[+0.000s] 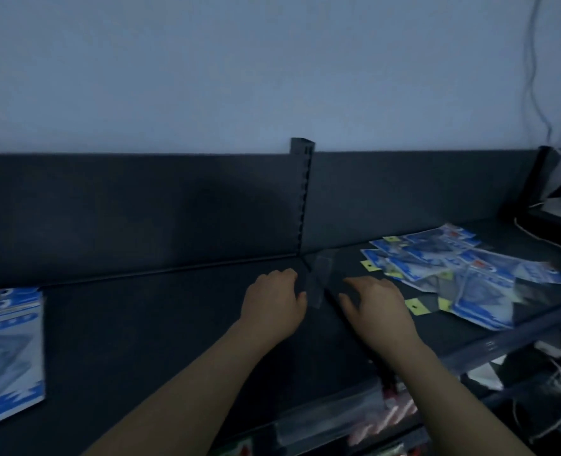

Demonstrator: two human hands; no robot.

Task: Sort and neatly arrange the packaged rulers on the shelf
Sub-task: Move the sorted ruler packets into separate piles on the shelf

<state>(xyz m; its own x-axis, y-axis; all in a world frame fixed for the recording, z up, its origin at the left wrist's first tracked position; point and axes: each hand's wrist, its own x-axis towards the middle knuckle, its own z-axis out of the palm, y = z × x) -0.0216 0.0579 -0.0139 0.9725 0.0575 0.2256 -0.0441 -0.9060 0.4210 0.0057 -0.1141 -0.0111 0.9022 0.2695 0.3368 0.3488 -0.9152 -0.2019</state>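
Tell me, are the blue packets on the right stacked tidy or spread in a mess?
Spread in a mess: the blue packets lie flat on the shelf, overlapping at different angles.

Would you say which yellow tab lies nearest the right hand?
The tab at the pile's front, beside the right hand; the others lie farther right or back.

Pale bluish wall (239, 60) up top, with a thin cable (532, 67) dangling down its right side. Slotted metal post (304, 192) in the middle, and a tangle of white cords (559, 373) lower right.
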